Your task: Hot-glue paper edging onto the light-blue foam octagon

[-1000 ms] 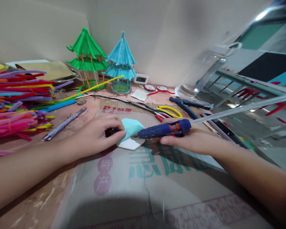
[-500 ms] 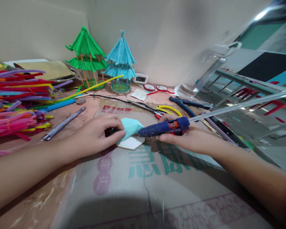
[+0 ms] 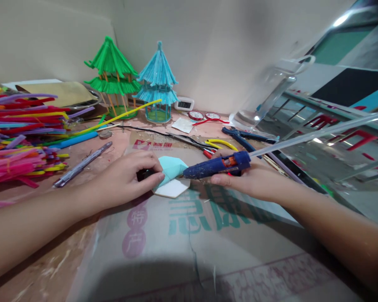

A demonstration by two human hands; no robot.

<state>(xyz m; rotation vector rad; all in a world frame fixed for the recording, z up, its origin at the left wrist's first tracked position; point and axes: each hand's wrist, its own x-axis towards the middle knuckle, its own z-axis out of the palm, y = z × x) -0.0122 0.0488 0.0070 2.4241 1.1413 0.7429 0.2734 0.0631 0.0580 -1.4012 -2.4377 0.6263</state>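
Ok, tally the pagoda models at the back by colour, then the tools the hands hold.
Green pipe-cleaner pagoda: 1
Blue pipe-cleaner pagoda: 1
Blue hot-glue gun in right hand: 1
Light-blue folded paper piece under left hand: 1
Total: 4

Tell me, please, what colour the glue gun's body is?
Dark blue, with an orange part near the rear; the glue gun shows in the head view.

A blue glue gun (image 3: 217, 165) lies level, nozzle touching folded light-blue paper (image 3: 171, 167).
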